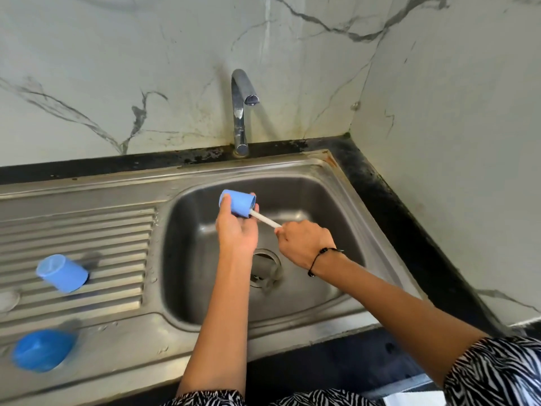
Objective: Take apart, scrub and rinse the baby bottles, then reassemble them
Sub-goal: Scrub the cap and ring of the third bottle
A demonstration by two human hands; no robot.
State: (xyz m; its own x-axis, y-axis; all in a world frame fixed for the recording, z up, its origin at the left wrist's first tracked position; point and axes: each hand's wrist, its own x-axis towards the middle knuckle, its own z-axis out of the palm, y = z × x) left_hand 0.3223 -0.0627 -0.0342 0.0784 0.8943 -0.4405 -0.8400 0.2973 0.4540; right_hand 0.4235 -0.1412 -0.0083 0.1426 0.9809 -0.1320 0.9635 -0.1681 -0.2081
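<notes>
Far left of the hands: a darker blue piece (pixel 44 350) sits blurred at the near edge of the steel; what part it is, I cannot tell.
Drainboard: a light blue cup-shaped bottle piece (pixel 62 273) lies tipped on the ribbed drainboard (pixel 111 230), well left of both hands.
Left hand: the left hand (pixel 236 230) is wrapped round a light blue bottle part (pixel 237 202), holding it over the sink bowl (pixel 322 200) with its open mouth turned toward the right hand.
Between the hands: a white brush handle (pixel 265 219) runs from the blue part's mouth to the right fist; its tip is hidden inside the part.
Right hand: the right hand (pixel 304 243) is clenched on the handle's end, a black cord bracelet (pixel 320 257) at the wrist.
Beyond the hands: the tap (pixel 241 112) stands at the back rim with no water showing.
Below the hands: the drain (pixel 265 268) lies in the bowl's floor.
</notes>
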